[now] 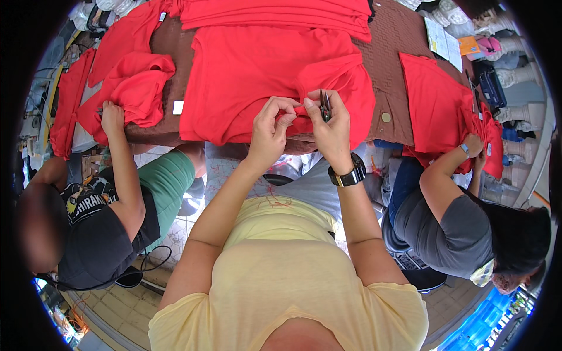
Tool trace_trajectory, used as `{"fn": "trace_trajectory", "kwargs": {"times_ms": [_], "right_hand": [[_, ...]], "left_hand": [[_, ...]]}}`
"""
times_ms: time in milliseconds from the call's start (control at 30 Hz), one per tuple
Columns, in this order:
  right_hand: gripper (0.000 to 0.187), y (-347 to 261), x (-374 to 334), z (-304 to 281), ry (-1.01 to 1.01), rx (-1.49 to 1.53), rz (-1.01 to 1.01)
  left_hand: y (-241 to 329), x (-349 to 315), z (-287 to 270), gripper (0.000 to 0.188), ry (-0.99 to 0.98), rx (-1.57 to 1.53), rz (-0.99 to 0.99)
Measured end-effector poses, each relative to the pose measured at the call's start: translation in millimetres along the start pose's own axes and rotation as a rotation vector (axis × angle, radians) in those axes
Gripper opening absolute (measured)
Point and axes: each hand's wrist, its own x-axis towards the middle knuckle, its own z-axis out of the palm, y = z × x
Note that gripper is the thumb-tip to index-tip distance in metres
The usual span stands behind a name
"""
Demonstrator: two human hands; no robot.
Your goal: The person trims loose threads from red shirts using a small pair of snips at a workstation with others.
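Observation:
A red garment (pixel 246 70) lies spread over the table in front of me, its near edge lifted between my hands. My left hand (pixel 270 130) is closed in a pinch on that edge. Close beside it, my right hand (pixel 335 131) is closed around small dark thread snips (pixel 325 106), the blades pointing up and away from me. The thumb and forefinger of this hand also meet at the red cloth. Whether a loose thread sits between the fingertips is too small to tell.
A brown cloth (pixel 389 88) covers the table. Folded red garments (pixel 269 13) are stacked at the far side. On both sides co-workers handle red garments (pixel 137 82). A white tag (pixel 178 107), a round disc (pixel 386 117) and papers (pixel 443 44) lie on the table.

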Motion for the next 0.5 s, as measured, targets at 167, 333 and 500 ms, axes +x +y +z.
{"fn": "trace_trajectory", "kwargs": {"times_ms": [167,333,500], "right_hand": [[0.013,-2,1,0,0.017,0.002,-0.025],[0.013,-5,1,0,0.020,-0.014,0.019],[0.015,2,0,4,0.035,-0.035,0.029]], "left_hand": [[4,0,4,0.014,0.069,0.033,0.092],[5,3,1,0.015,0.078,0.314,0.356],[-10,3,1,0.008,0.052,0.167,0.138]]}}
